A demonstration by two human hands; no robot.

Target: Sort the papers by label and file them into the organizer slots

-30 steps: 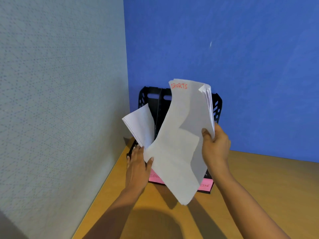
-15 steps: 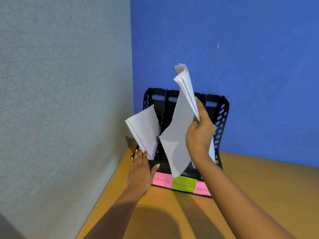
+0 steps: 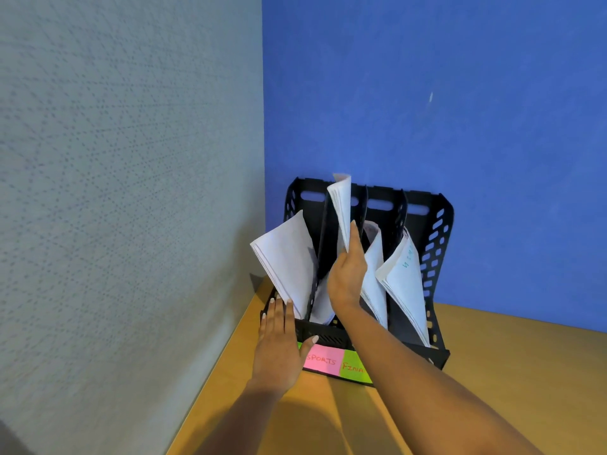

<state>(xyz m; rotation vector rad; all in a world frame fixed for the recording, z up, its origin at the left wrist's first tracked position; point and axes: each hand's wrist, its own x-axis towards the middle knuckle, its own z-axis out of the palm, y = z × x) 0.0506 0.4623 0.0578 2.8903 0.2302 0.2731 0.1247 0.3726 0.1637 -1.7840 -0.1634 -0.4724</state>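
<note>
A black slotted organizer [image 3: 437, 238] stands on the wooden desk in the corner. My right hand [image 3: 346, 274] grips a sheaf of white papers [image 3: 341, 208] edge-on, its lower end down inside the second slot from the left. My left hand [image 3: 279, 346] lies flat against the organizer's front left corner, fingers spread. A paper stack [image 3: 284, 261] leans out of the leftmost slot. Two more stacks [image 3: 402, 280] sit in the slots to the right. A pink SPORTS label [image 3: 322, 359] and a green label [image 3: 353, 366] are stuck on the front lip.
A grey textured wall [image 3: 131, 192] closes the left side and a blue wall [image 3: 460, 110] stands right behind the organizer. The wooden desk [image 3: 509, 372] stretches to the right and toward me.
My right hand has lowered the sheaf from above the organizer down into the second slot. The left hand has stayed pressed on the front left corner.
</note>
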